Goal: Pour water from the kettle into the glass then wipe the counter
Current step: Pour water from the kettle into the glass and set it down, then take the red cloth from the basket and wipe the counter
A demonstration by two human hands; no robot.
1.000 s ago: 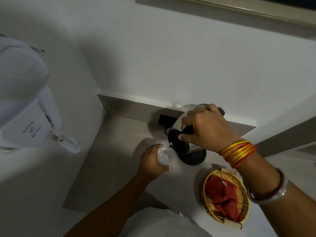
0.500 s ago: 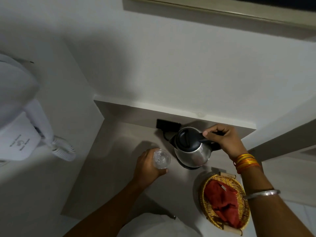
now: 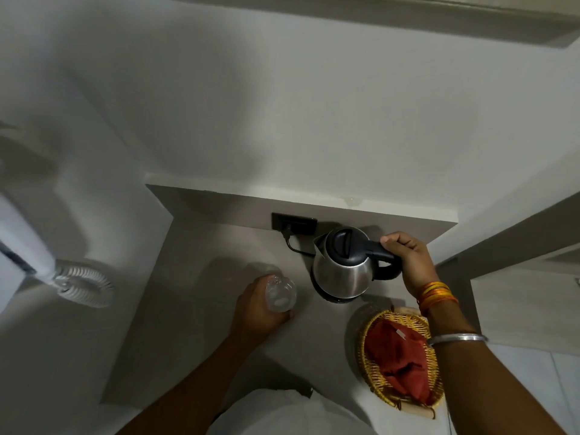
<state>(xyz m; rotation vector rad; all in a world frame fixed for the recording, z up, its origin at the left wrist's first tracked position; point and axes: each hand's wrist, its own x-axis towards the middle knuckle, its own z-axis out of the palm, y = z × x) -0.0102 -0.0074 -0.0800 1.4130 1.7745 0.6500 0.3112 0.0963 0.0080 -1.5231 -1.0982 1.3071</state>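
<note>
Both hands are closed on the task's things: the right hand [image 3: 408,262] has its grip wrapped around the black handle of the kettle [image 3: 343,268], and the left hand [image 3: 257,309] has its grip curled around the side of the glass [image 3: 280,295], thumb at the near side.

By size, the counter [image 3: 201,302] comes first, a grey-beige slab filling a niche between white walls, its back edge under a pale ledge. A dark socket plate [image 3: 295,221] sits on the back panel with a plug in it, and a thin black cord [image 3: 296,248] runs from there toward the kettle.

A white wall-mounted unit with a coiled cord [image 3: 83,285] hangs on the left wall, well apart from the hands.

At the counter's near right corner stands a woven basket [image 3: 372,368] holding a red cloth [image 3: 398,356]; the right forearm crosses above its far right edge.

The kettle, brushed steel with a black lid, stands upright on its dark base [image 3: 337,299] near the back wall, its spout pointing left toward the socket. The lid is down.

The glass stands on the counter just left of the kettle and slightly nearer the person, apart from it. It is clear; how much water it holds cannot be told.

Orange and yellow bangles [image 3: 436,293] ring the right wrist, with a silver bangle [image 3: 458,339] farther up the forearm.
</note>
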